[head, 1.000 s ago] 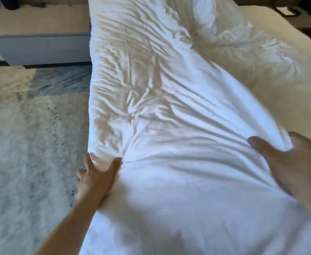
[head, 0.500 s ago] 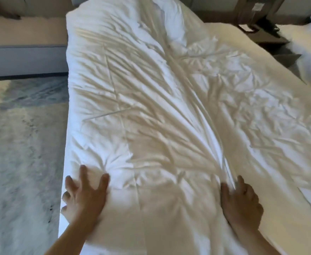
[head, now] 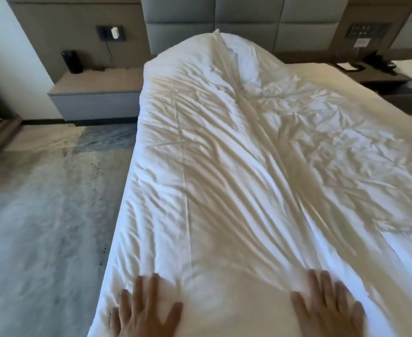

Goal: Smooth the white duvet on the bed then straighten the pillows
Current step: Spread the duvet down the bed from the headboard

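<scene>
The white duvet (head: 236, 178) lies crumpled along the left half of the bed, with long creases running from the headboard end toward me. My left hand (head: 144, 310) presses flat on it near the left bed edge, fingers spread. My right hand (head: 326, 307) lies flat on it too, at the bottom right, fingers straight. A white pillow (head: 246, 54) bulges under the bedding at the head of the bed. To the right the wrinkled bed sheet (head: 346, 132) is uncovered.
A grey bedside shelf (head: 95, 93) with a black cylinder (head: 72, 62) stands left of the bed. A padded headboard (head: 212, 23) is behind. A second side table (head: 380, 76) is at the right. Grey patterned carpet (head: 41, 215) covers the floor to the left.
Both hands slid back toward me along the duvet and now lie flat with spread fingers. My view rose, so the headboard and bedside shelf came into sight.
</scene>
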